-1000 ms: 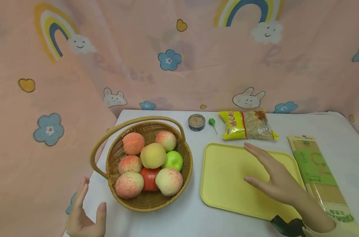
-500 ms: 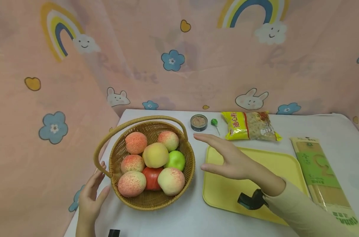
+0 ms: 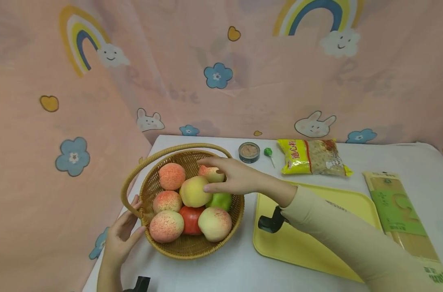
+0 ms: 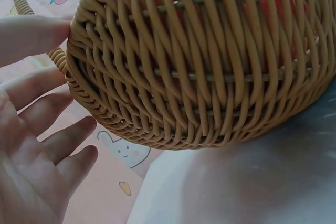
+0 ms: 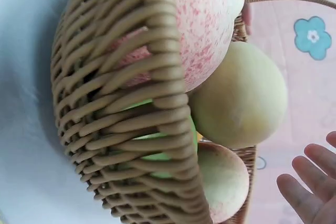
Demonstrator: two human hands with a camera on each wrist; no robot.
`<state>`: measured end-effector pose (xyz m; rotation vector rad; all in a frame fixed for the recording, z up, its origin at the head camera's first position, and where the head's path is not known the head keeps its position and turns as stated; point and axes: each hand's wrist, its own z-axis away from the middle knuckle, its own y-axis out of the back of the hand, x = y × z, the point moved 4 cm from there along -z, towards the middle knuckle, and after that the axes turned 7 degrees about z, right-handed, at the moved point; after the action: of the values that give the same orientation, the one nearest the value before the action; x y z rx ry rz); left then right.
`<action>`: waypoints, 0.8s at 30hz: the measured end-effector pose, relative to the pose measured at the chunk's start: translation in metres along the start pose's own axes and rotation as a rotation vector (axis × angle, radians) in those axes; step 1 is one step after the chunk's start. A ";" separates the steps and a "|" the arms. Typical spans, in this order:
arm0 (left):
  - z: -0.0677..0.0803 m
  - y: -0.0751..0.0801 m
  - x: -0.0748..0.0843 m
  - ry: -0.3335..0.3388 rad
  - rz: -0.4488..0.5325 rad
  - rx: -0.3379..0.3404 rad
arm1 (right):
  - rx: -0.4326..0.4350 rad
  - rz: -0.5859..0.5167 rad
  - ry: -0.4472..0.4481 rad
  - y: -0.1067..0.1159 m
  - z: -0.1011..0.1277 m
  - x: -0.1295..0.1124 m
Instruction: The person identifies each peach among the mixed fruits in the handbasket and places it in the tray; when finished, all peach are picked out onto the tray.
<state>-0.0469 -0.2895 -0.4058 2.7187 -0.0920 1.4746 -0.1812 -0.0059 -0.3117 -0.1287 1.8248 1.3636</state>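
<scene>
Neither hand has a grip closed on anything yet. Your right hand [image 3: 230, 176] reaches over the round woven wicker basket [image 3: 229, 221] with fingers spread and nearly straight; its thumb tip touches the pale yellow peach [image 3: 192, 192] at the middle of the pile, and the fingers lie over the small pink-and-cream peach [image 3: 215, 175] at the far rim. Whether those fingers press that fruit cannot be told from the head view.

Your left hand [image 3: 123, 237] stands open at the near-left wall of the basket, just below the foot of the arched wicker handle [image 3: 170, 151]. The left wrist view shows the fingers [image 4: 37, 98] relaxed beside the weave, one fingertip at or against it. Judged purpose: it braces the basket against sliding on the white worktop [image 3: 221, 269].

Contents: speckled red-and-cream peaches, a red tomato-like fruit [image 3: 190, 219] and a green apple [image 3: 221, 200], heaped and touching one another.

The empty yellow plastic tray [image 3: 316, 251] lies just right of the basket, under your forearm. Behind it sit a small round tin [image 3: 249, 152], a green lollipop [image 3: 268, 153] and a yellow bag of dry pasta [image 3: 310, 157] with red Chinese lettering, too small to read with certainty. A long green-labelled noodle packet [image 3: 400, 211] lies at the far right; its print is illegible.
</scene>
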 end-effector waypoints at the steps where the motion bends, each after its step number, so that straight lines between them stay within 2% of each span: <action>1: 0.000 0.000 0.000 0.019 -0.001 -0.001 | -0.020 -0.017 -0.012 -0.002 -0.005 0.001; 6: -0.002 -0.001 -0.001 0.048 0.000 -0.010 | -0.110 -0.049 -0.063 -0.008 -0.027 0.007; 10: -0.002 -0.001 -0.002 0.036 0.005 -0.015 | -0.162 -0.026 -0.113 -0.011 -0.042 0.009; 14: -0.001 0.000 -0.003 0.020 0.015 -0.020 | -0.206 -0.057 -0.140 -0.015 -0.055 0.010; 17: -0.001 0.000 -0.003 0.020 0.003 -0.021 | -0.231 -0.091 -0.143 -0.019 -0.061 0.013; 24: 0.000 0.002 -0.004 0.075 -0.061 -0.003 | -0.297 -0.149 -0.134 -0.025 -0.065 0.018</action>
<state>-0.0497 -0.2916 -0.4094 2.6356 -0.0080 1.5562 -0.2155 -0.0630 -0.3384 -0.3148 1.4650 1.4918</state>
